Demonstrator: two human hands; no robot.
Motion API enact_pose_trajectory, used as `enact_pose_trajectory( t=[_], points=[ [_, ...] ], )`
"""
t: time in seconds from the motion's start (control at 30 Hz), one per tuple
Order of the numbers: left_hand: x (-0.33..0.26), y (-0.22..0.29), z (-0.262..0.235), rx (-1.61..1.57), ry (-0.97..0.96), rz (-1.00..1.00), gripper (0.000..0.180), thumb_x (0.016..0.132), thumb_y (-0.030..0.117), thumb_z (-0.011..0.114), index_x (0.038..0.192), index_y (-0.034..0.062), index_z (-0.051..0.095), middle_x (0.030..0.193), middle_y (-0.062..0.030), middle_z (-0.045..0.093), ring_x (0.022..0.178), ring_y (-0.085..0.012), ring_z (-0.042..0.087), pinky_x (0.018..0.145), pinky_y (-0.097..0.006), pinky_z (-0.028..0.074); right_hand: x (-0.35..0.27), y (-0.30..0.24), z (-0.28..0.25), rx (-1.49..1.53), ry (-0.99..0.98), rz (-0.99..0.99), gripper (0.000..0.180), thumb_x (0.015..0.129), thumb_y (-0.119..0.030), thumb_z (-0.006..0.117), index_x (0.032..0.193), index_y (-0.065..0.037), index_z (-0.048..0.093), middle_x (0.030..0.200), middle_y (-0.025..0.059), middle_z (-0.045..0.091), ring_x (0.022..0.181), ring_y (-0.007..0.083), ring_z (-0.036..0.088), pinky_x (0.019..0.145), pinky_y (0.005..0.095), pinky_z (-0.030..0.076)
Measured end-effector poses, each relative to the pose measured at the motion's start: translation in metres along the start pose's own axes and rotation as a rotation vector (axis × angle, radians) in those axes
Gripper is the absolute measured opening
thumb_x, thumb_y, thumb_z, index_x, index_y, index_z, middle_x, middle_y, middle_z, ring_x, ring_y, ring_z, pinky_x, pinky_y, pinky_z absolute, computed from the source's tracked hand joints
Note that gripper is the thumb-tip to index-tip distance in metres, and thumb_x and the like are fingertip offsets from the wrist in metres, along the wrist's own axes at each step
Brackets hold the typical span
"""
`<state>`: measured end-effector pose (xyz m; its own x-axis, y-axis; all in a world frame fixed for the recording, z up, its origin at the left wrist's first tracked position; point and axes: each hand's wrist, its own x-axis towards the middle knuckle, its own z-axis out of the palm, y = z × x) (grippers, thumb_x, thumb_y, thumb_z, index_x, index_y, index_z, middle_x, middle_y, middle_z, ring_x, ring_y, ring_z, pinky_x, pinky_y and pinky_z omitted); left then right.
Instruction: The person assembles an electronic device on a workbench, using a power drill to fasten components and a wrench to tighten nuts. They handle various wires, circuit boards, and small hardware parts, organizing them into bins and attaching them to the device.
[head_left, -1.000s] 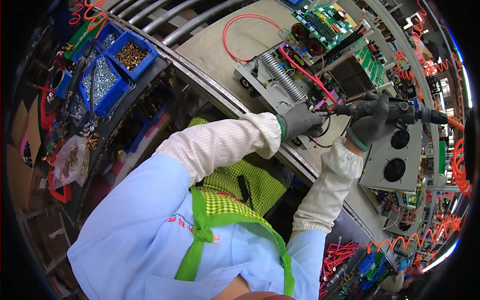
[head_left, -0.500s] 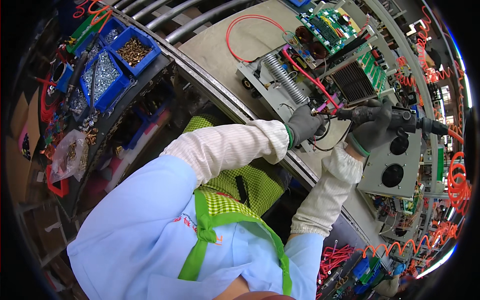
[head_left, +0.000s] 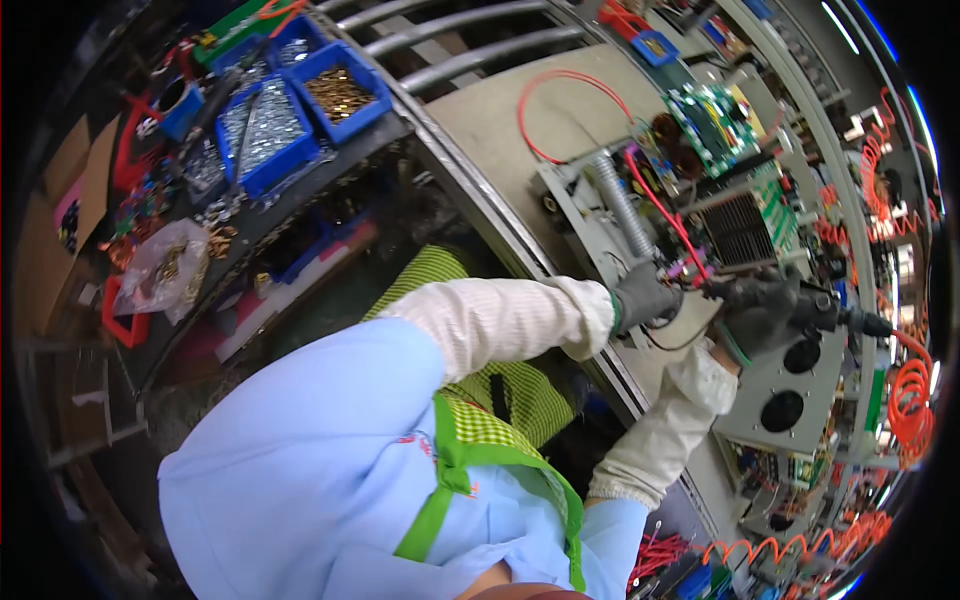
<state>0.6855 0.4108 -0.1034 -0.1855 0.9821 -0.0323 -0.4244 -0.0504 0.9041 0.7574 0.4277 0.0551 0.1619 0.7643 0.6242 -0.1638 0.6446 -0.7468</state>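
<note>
My right hand [head_left: 758, 318], in a grey glove, is wrapped round a black air screwdriver [head_left: 818, 309] held nearly level, its tip pointing left into the wiring. Just beyond that tip, my gloved left hand [head_left: 645, 297] is closed at the near edge of an open electrical unit [head_left: 590, 232]; what its fingers pinch is hidden. A coiled metal spring-like part [head_left: 622, 205] runs up from the left hand. Thick pink-red cables [head_left: 665, 210] end near the screwdriver tip, and a thin dark wire loops below the hands.
Blue bins of silver screws [head_left: 262, 135] and brass-coloured screws [head_left: 340, 95] stand on the left bench beside a clear plastic bag [head_left: 165, 268]. Another grey unit with round fan openings [head_left: 780, 410] sits to the right. An orange coiled hose [head_left: 908, 395] hangs behind the screwdriver. Metal rollers [head_left: 465, 62] lie at the back.
The whole view has shifted, so the bench and unit appear farther right and lower. Both hands stay at the same spot on the unit, with the screwdriver still in the right.
</note>
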Motion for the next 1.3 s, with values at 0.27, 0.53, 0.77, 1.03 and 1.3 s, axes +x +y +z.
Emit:
enact_pose_trajectory(
  t=[0.27,0.53,0.77,1.03,1.3],
  points=[
    [-0.023,0.045,-0.017,-0.371,-0.258,-0.271,0.022,0.085,0.018,0.067,0.093,0.0038,0.053,0.070,-0.0031,0.057,0.059,-0.0114,0.051,0.049,-0.028,0.041,0.000,-0.010,-0.002,-0.047,0.038,0.120,0.040,0.088,-0.029,0.066,0.086,0.011,0.061,0.060,0.0091,0.057,0.044,0.0140,0.053,0.040,0.0243,0.041],
    [-0.137,0.161,-0.192,0.765,-0.289,0.374,0.048,0.092,0.038,0.057,0.122,0.0010,0.057,0.104,-0.0178,0.067,0.095,-0.0316,0.065,0.087,-0.041,0.052,0.014,0.020,-0.051,-0.001,0.031,0.100,0.044,0.087,-0.025,0.066,0.113,0.010,0.058,0.088,0.0167,0.064,0.071,0.0218,0.063,0.060,0.0310,0.054],
    [-0.229,0.228,-0.396,1.817,0.423,-0.118,0.030,0.091,0.030,0.054,0.109,0.0074,0.060,0.087,-0.0198,0.064,0.084,-0.0385,0.063,0.074,-0.049,0.050,0.004,0.005,-0.022,-0.034,0.030,0.101,0.046,0.089,-0.025,0.063,0.118,0.011,0.057,0.088,0.0166,0.063,0.066,0.0191,0.061,0.052,0.0277,0.049],
    [-0.237,0.178,-0.406,2.038,0.635,-0.222,0.028,0.083,0.010,0.057,0.110,0.0062,0.060,0.098,-0.0109,0.062,0.095,-0.0284,0.061,0.077,-0.041,0.052,0.009,0.011,-0.027,0.012,-0.043,0.138,0.039,0.090,-0.022,0.064,0.114,0.007,0.060,0.081,0.0125,0.060,0.052,0.0150,0.051,0.044,0.0263,0.042],
    [-0.243,0.175,-0.418,1.801,0.620,0.017,0.028,0.081,0.010,0.058,0.109,0.0058,0.060,0.099,-0.0125,0.061,0.094,-0.0340,0.061,0.081,-0.045,0.051,0.004,0.009,-0.024,0.027,-0.027,0.116,0.041,0.091,-0.026,0.061,0.118,0.005,0.061,0.087,0.0129,0.061,0.064,0.0182,0.058,0.046,0.0275,0.044]
  ],
)
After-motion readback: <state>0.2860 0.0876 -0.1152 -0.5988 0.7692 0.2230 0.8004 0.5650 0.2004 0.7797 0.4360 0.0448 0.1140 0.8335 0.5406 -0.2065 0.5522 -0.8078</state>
